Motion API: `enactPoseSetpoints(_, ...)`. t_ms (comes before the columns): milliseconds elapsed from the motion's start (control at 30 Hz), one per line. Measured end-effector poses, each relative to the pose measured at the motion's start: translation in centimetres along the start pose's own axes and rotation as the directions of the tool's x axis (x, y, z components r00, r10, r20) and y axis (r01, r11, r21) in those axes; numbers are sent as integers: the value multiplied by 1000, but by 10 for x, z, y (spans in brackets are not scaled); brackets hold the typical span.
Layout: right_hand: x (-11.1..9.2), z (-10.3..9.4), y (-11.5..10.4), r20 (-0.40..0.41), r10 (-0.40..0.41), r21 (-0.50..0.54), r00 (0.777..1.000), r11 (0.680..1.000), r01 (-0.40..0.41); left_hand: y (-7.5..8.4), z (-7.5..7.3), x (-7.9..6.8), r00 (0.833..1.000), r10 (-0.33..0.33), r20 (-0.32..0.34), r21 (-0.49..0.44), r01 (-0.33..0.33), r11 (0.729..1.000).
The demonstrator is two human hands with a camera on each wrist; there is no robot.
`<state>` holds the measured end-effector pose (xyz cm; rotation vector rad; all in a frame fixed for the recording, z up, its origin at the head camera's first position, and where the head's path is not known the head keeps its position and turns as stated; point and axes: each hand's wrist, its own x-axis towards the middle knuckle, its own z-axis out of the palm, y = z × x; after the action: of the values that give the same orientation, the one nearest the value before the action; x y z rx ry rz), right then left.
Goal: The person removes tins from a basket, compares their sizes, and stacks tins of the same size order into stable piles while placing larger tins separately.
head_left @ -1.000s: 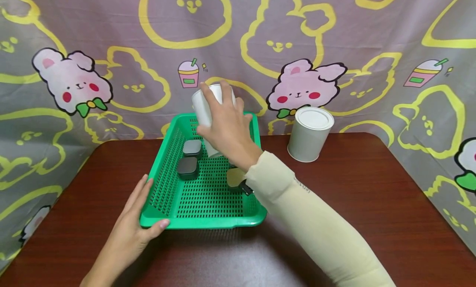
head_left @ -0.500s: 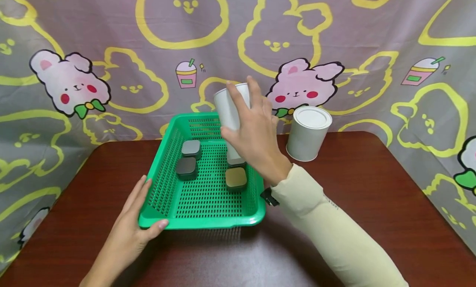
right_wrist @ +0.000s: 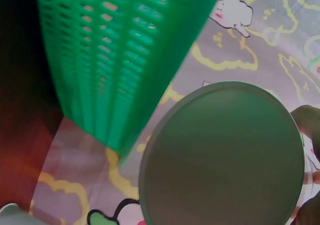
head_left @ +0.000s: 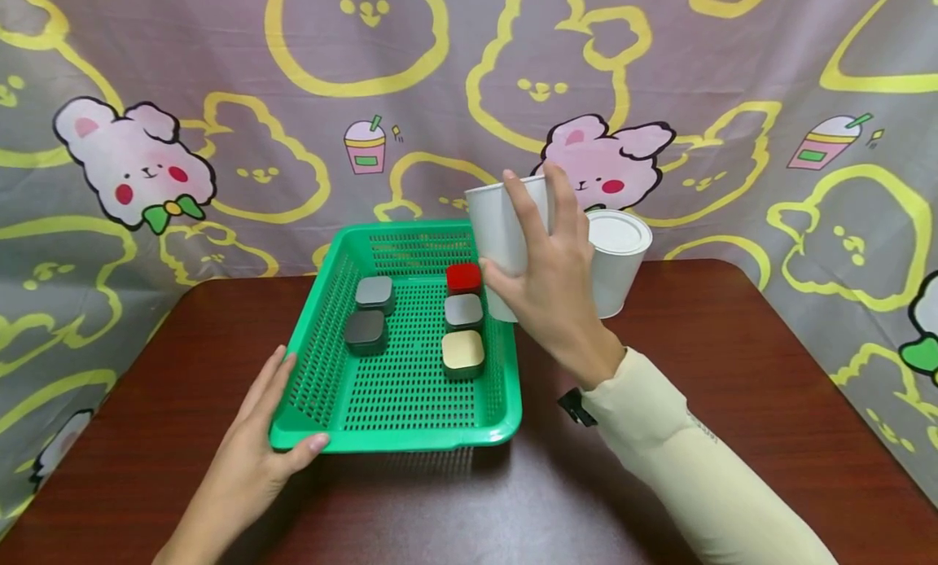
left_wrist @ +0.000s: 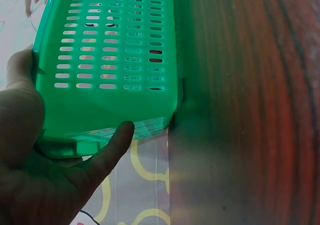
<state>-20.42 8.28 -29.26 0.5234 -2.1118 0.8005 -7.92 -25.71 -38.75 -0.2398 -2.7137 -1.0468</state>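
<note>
Left hand [head_left: 252, 459] lay against the near-left corner of the green perforated plastic basket [head_left: 322, 390], fingers straight along its side wall and thumb over the rim, steadying rather than clasping. Inside I counted five small square tins: two grey ones [head_left: 370, 308] down the left, then a red one [head_left: 463, 278], a grey one [head_left: 464, 310] and a gold-lidded one [head_left: 463, 351] down the right. Right hand [head_left: 553, 284] gripped a tall white cylindrical canister [head_left: 501, 227], held tilted in the air just past the basket's right rim. A second white lidded canister [head_left: 619, 260] stood on the dark wooden table [head_left: 733, 386] behind it. My judgement: canister out of the basket but not set down; tins untouched.
</note>
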Motion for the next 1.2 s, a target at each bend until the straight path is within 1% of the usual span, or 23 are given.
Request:
enactPoseSetpoints(167, -11, -5, 12, -14, -29, -19, 999, 999, 29, 0, 1, 0, 1000, 2, -5, 8, -1, 1000)
enactPoseSetpoints(500, -31, -7, 30, -65, -52, -99, 997, 994, 45, -1, 1, 0, 1000, -8, 1, 20, 8, 1000)
enactPoseSetpoints(800, -55, 3, 42, -41, -16, -125, 999, 992, 11, -1, 1, 0, 1000, -5, -6, 14, 5, 1000)
enactPoseSetpoints(967, -63, 8, 49, -16, 7, -118, 1000, 993, -9, -2, 1, -1, 1000, -13, -1, 18, 13, 1000)
enactPoseSetpoints(1200, -70, 12, 58, 38, 73, -116, 997, 991, -68, 0, 1, 2, 1000, -17, 13, -21, 18, 1000)
